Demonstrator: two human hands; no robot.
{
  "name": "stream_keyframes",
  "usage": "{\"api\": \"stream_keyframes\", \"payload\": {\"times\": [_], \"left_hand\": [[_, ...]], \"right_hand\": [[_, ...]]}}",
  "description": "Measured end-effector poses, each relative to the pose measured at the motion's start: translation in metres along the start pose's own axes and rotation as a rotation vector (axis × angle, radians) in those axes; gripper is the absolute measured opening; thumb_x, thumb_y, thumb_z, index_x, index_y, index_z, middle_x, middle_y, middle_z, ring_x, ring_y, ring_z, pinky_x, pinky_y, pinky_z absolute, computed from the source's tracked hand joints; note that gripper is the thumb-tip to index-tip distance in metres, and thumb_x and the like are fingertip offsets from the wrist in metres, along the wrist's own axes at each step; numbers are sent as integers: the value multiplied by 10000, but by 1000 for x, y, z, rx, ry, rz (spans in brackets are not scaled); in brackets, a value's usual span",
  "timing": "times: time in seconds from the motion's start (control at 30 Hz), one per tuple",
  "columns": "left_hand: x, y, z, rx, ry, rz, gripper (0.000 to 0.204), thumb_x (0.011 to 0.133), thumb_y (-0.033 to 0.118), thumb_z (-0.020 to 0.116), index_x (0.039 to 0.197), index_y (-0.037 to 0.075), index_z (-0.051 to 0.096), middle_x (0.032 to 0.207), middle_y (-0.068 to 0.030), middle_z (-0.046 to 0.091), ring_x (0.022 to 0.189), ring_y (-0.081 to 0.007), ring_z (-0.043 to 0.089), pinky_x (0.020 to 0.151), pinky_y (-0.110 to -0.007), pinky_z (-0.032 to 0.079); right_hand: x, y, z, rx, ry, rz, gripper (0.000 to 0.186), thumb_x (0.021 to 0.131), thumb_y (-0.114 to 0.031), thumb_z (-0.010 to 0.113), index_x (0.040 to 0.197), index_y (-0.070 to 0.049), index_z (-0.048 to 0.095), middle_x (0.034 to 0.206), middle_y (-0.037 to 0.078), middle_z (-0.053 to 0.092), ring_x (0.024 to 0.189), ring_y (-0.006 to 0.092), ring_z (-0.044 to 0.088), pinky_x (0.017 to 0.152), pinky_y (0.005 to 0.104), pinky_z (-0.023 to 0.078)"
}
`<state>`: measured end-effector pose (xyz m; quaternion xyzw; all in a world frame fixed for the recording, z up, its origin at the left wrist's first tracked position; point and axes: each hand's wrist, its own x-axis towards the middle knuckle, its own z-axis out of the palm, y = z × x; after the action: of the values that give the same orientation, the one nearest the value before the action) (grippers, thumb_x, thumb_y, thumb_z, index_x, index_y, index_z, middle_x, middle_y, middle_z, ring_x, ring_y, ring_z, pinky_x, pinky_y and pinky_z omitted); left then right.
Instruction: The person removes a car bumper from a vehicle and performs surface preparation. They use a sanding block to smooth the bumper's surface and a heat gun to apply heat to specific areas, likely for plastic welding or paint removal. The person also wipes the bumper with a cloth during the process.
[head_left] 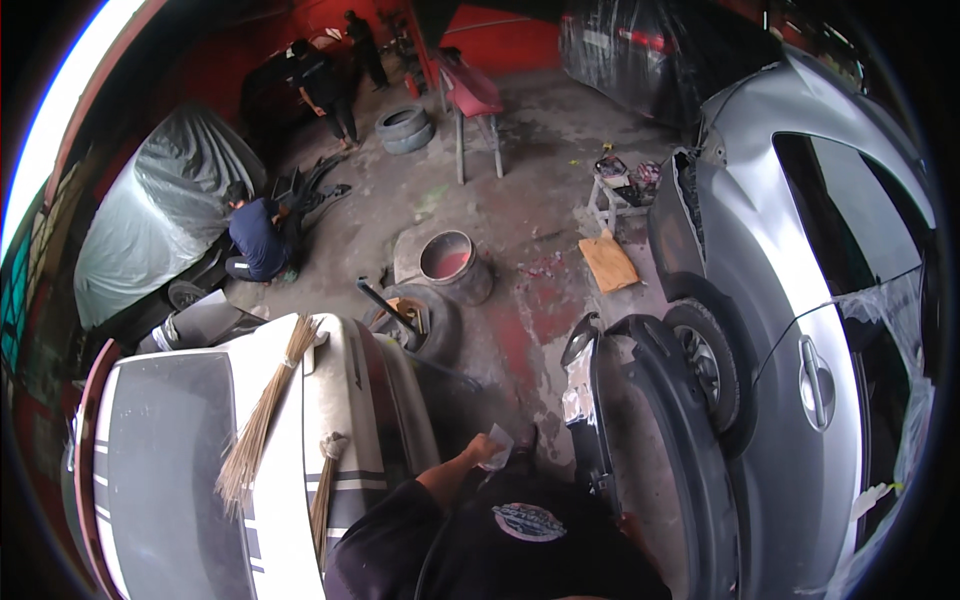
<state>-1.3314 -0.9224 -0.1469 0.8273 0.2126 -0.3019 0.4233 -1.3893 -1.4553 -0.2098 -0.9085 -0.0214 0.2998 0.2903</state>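
My left hand (476, 448) is closed on a thin pale grey sheet (499, 447), held low in front of my dark shirt. Just left of that arm is a white vehicle (270, 540) with a dark grey panel and stripes, on which lie two straw brooms (265, 410). A sliver of my right hand (628, 530) shows at the bottom, mostly behind my body, beside a dark car bumper (677, 470) on the floor; its fingers cannot be made out. That bumper lies alongside a silver car (790, 370).
Ahead are a bucket (475, 285) with reddish liquid, a tyre (435, 330), cardboard (608, 262), a cluttered stool (610, 195) and a red panel on a stand (470, 95). A co-worker (255, 240) crouches by covered vehicles (160, 220); two people (320, 90) stand behind near stacked tyres (404, 135).
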Motion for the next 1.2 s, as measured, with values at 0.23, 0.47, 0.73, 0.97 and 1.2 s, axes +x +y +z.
{"api": "stream_keyframes", "payload": {"times": [0.23,0.47,0.73,0.97,1.2], "left_hand": [[-11,31,-2,194,-43,30,353,898,373,680,1091,84,744,899,-179,718,778,-262,731,717,-370,612],[4,4,3,-4,75,-106,556,820,446,764,974,-86,713,889,-198,726,787,-261,703,729,-391,558],[3,26,4,143,-11,32,573,853,492,717,997,-63,719,900,-218,718,823,-280,712,779,-372,558],[12,-3,2,650,-23,283,295,943,335,607,1176,196,722,1004,-153,717,956,-331,705,879,-412,549],[-1,25,1,184,2,30,426,909,417,661,1127,55,716,1010,-185,720,914,-326,718,745,-403,607]], "right_hand": [[-7,-7,-8,22,-33,174,704,640,-593,827,864,64,710,883,270,689,879,413,682,776,495,508],[-2,-16,-7,20,-46,148,693,649,-583,814,850,72,707,879,279,686,878,422,676,785,497,504],[-13,-8,-23,-24,49,-97,591,854,-549,685,712,20,609,696,248,598,671,438,596,616,515,428],[-10,-33,-28,176,-77,187,664,676,-552,809,827,82,685,882,300,671,896,421,668,775,482,493],[-3,3,-7,23,3,71,698,665,-515,846,918,112,675,923,283,700,924,425,679,797,460,514]]}}
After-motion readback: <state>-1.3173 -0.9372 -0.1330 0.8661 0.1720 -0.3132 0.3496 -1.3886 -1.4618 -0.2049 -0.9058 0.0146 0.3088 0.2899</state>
